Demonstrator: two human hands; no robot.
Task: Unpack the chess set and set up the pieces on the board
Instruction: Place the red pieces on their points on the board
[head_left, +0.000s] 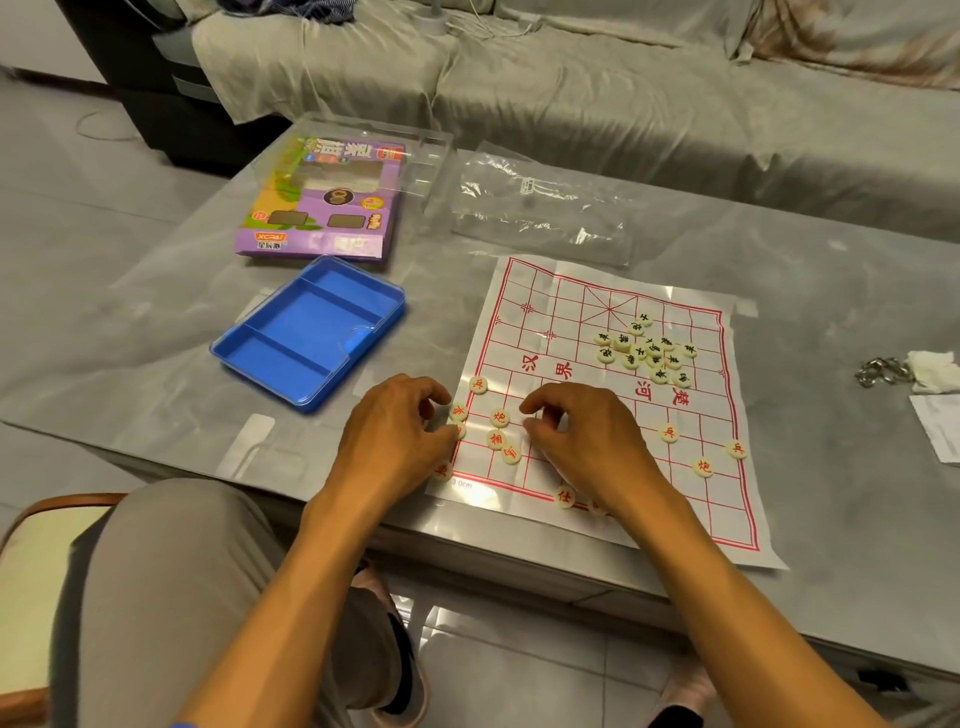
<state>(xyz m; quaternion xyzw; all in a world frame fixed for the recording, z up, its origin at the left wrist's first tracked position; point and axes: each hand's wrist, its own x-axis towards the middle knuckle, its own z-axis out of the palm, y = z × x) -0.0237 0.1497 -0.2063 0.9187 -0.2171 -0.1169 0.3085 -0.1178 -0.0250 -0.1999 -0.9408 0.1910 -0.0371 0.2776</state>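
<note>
Cream round red-lettered chess pieces (500, 417) lie between the curled left hand (397, 431) and right hand (582, 434); neither grip is discernible.

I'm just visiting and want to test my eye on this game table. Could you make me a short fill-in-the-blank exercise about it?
1. The empty tray left of the board is coloured ____.
2. The pieces clustered on the board's far half have ____ lettering.
3. The pieces between the two hands carry ____ lettering.
4. The purple box lies ____ the tray, seen from the person.

Missing words: blue; black; red; behind
</note>
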